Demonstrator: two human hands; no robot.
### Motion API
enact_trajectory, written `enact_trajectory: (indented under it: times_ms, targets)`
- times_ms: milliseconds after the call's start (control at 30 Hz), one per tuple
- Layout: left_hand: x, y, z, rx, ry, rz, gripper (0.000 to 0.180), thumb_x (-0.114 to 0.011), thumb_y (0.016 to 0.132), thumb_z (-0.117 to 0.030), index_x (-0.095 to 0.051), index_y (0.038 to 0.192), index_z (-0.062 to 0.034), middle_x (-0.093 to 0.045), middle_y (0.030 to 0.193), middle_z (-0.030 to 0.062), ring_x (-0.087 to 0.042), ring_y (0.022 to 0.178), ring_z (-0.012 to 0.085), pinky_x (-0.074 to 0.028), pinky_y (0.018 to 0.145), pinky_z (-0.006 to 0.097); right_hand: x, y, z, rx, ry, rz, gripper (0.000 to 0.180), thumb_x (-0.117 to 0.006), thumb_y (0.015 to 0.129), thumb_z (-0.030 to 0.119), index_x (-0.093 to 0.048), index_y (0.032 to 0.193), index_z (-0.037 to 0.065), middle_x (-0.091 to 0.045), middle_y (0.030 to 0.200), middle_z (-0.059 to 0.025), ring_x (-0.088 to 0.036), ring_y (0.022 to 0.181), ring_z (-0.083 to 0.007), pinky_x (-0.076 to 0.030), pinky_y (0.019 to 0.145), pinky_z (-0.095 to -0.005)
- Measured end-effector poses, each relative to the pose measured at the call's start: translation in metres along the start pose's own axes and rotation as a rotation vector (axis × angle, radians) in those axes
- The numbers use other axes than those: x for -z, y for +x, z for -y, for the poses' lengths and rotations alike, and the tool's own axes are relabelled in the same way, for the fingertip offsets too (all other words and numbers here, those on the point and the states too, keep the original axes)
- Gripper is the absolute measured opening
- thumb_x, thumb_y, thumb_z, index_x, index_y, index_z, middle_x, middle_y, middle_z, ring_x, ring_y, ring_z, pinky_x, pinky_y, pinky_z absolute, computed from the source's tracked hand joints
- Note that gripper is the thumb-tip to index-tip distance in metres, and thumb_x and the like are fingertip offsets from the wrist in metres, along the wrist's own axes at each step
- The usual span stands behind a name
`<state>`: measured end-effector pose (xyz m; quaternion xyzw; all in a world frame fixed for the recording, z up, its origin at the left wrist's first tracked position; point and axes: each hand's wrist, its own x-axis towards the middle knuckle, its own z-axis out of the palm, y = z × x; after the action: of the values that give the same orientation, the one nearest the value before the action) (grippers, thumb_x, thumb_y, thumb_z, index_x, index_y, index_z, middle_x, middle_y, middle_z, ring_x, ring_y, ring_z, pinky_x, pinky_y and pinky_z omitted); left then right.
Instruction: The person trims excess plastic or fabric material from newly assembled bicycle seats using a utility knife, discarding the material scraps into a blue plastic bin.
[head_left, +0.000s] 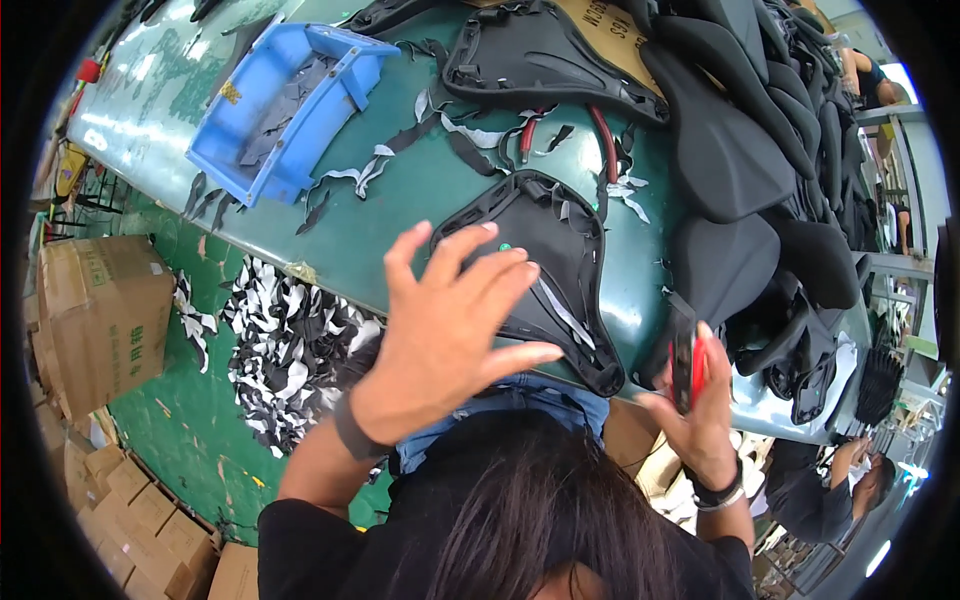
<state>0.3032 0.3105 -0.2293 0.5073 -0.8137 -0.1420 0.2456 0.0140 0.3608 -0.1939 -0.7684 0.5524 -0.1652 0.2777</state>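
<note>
My left hand (440, 315) is raised with its fingers spread, holding nothing. It hovers over the left side of a black saddle (563, 265), which lies underside up at the table's near edge and is partly hidden by the hand. A loose white-and-black strip (565, 312) lies along the saddle's inner side. To the right of the saddle, my right hand (710, 415) is closed around a red-and-black handled tool (686, 370). Its upper end points away from me; its exact kind is unclear.
Another upturned saddle (545, 55) lies farther back, near red-handled items (605, 140) and cut strips (470, 150). Black saddles (725, 140) pile up at right. A blue bin (290, 110) holds dark scraps. On the floor are a scrap heap (290, 350) and cartons (105, 320).
</note>
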Motion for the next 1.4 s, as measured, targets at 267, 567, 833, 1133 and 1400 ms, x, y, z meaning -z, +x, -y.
enact_trajectory:
  times_ms: [267, 567, 833, 1133, 1400]
  targets:
    - [-0.017, -0.036, -0.052, 0.021, -0.864, 0.284, 0.015, -0.064, 0.089, -0.021, -0.063, 0.095, -0.0078, -0.064, 0.096, 0.0074, -0.061, 0.095, 0.0226, -0.047, 0.084, 0.040, -0.043, 0.037, 0.013, -0.099, 0.102, -0.076, 0.106, -0.087, 0.060, 0.013, -0.023, 0.142, -0.009, -0.041, 0.139, -0.0286, -0.049, 0.122, -0.0430, -0.043, 0.101, -0.0417]
    - [-0.017, -0.007, 0.006, 0.665, -0.879, -0.278, 0.055, -0.058, 0.094, -0.021, -0.034, 0.137, 0.0047, -0.064, 0.109, 0.0239, -0.065, 0.099, 0.0293, -0.049, 0.086, 0.038, -0.059, 0.024, 0.035, -0.184, 0.625, -0.148, 0.087, -0.083, 0.074, 0.021, -0.030, 0.138, -0.006, -0.057, 0.111, -0.0165, -0.059, 0.080, -0.0186, -0.052, 0.071, -0.0313]
    - [0.020, 0.060, 0.017, -0.200, -0.033, 0.470, 0.039, -0.064, 0.086, -0.024, -0.056, 0.123, -0.0113, -0.061, 0.091, 0.0097, -0.055, 0.092, 0.0275, -0.039, 0.079, 0.040, -0.047, 0.049, 0.020, -0.184, 0.518, -0.123, 0.046, -0.059, 0.089, 0.006, -0.042, 0.132, 0.002, -0.056, 0.107, -0.0070, -0.054, 0.073, -0.0103, -0.050, 0.061, -0.0234]
    - [-0.026, 0.029, -0.051, 0.446, -0.180, -0.138, 0.023, -0.064, 0.089, -0.027, -0.064, 0.077, -0.0073, -0.059, 0.072, 0.0056, -0.053, 0.070, 0.0238, -0.038, 0.069, 0.039, -0.057, 0.061, 0.020, -0.327, 0.715, -0.122, 0.046, -0.064, 0.088, 0.008, -0.047, 0.130, 0.000, -0.062, 0.108, -0.0148, -0.064, 0.094, -0.0213, -0.048, 0.085, -0.0321]
    - [-0.045, 0.022, -0.049, 0.301, -0.200, -0.140, 0.017, -0.073, 0.080, -0.015, -0.058, 0.075, -0.0073, -0.055, 0.067, 0.0024, -0.051, 0.066, 0.0213, -0.034, 0.068, 0.035, -0.035, 0.054, 0.013, -0.274, 0.623, -0.001, 0.047, -0.063, 0.088, 0.007, -0.046, 0.132, 0.000, -0.062, 0.114, -0.0178, -0.064, 0.103, -0.0286, -0.048, 0.089, -0.0335]
